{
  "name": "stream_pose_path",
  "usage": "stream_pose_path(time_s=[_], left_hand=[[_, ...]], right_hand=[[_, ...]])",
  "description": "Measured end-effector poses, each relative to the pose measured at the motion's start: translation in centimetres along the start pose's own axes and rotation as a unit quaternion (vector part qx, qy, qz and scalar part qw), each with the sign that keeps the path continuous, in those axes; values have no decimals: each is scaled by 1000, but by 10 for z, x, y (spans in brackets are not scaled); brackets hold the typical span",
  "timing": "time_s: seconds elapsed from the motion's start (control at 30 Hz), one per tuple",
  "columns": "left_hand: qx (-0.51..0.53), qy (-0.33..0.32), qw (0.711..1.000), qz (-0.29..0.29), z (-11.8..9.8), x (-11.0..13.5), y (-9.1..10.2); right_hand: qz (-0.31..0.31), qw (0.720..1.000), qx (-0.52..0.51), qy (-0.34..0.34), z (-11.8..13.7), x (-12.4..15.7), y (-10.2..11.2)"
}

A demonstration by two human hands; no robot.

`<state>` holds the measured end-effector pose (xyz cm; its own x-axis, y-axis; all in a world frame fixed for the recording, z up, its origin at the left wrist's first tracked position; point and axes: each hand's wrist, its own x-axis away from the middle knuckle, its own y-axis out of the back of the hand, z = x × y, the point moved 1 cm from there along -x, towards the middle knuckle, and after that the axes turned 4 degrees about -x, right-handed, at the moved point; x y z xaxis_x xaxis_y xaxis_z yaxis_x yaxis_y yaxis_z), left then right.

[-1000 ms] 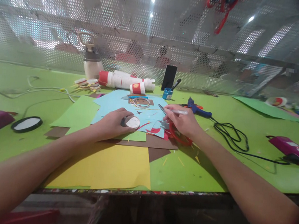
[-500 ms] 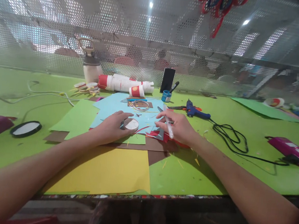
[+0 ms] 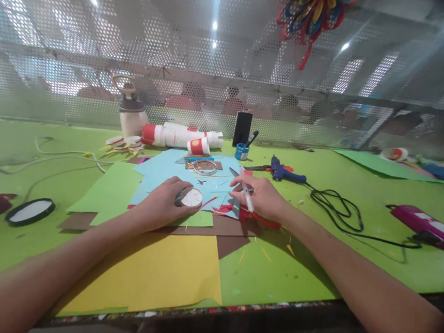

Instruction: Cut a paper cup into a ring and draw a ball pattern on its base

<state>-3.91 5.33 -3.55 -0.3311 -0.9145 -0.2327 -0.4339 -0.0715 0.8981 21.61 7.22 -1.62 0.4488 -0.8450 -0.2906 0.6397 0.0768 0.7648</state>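
Note:
My left hand (image 3: 164,202) rests over the papers, its fingers and thumb closed round a small dark-rimmed disc (image 3: 191,197) with a white face. Between the fingers of my right hand (image 3: 266,195) is a whitish clear pen (image 3: 247,199). A dark pointed tip (image 3: 234,171) also shows by these fingers; what it belongs to is unclear. Light blue paper (image 3: 156,163) lies beneath, with thin scraps and red paper pieces (image 3: 226,209) near my right hand. A thin ring (image 3: 205,167) lies beyond both hands. Red looped handles (image 3: 266,222) show partly under my right wrist.
Yellow paper (image 3: 151,269) covers the near edge. Behind stand a jug (image 3: 130,119), stacked paper cups (image 3: 174,136), a phone (image 3: 243,128) and a blue paint pot (image 3: 242,151). A blue glue gun (image 3: 286,172) trails a black cable rightward. A black-rimmed disc (image 3: 30,212) lies left.
The view has tilted up and shifted slightly, so the table sits lower in the picture. The disc in my left hand is turned a little, showing more of its dark side. My right hand keeps the pen.

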Motion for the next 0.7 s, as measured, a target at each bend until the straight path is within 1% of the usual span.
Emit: stream_pose_path(time_s=[0.1,0.17,0.23,0.3,0.4,0.5,0.6,0.7], left_hand=[[3,18,1000,-10,1,-1,1],[4,38,999,-19,1,-1,2],[4,54,998,-23,1,-2,3],[3,64,998,-21,1,-2,4],[4,78,997,-19,1,-2,5],[12,88,996,-24,2,-2,6],[42,100,993,-47,2,-3,8],[69,106,989,-71,2,-3,9]], right_hand=[[68,996,52,27,3,2,9],[112,988,98,48,7,5,14],[144,977,142,63,13,8,15],[162,968,178,76,18,11,13],[169,956,218,94,25,14,7],[157,952,244,101,29,16,3],[132,955,247,96,28,16,4],[117,963,227,90,25,14,6]])
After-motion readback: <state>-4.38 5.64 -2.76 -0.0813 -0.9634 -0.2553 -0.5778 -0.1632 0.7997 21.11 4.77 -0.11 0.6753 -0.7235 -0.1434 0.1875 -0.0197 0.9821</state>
